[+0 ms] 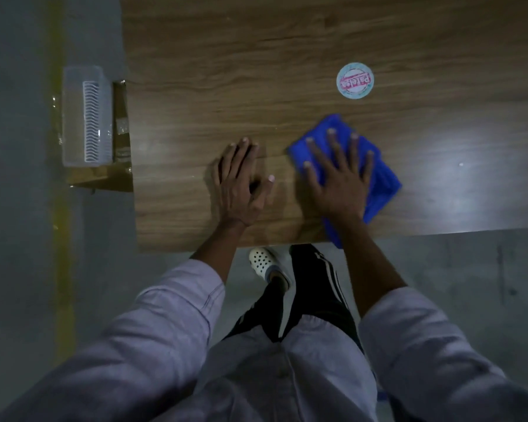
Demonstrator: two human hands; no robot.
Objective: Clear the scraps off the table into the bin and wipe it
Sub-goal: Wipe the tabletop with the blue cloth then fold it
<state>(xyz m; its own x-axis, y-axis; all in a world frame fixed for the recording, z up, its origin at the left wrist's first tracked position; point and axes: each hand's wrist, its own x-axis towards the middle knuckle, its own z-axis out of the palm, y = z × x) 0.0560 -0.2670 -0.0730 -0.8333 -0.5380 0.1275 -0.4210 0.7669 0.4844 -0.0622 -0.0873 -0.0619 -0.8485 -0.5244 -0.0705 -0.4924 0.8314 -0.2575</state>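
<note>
Head view, we look straight down at a wood table (pixel 256 56).

Right hand (pixel 337 175) lies flat, fingers spread and straight, pressing a blue cloth (pixel 381 178) onto the table near the near edge. We see 1 cloth corner hanging over that edge.

Left hand (pixel 241 184) is just left of the cloth, apart from it. It rests palm down on bare wood with fingers relaxed and grasps nothing.

1 round disc (pixel 354 82) with pink print lies flat on the table, far of the cloth, not touching it.

1 tiny pale speck (pixel 461 164) sits right of the cloth; we cannot tell what it is.

A clear plastic bin (pixel 86 117) with a slotted side stands left of the table, off the table's left edge, beside a brown box (pixel 121 153) between bin and table.

On the grey floor, a yellow line (pixel 63 239) runs past the bin. 1 white clog (pixel 264 263) shows below the near edge.
</note>
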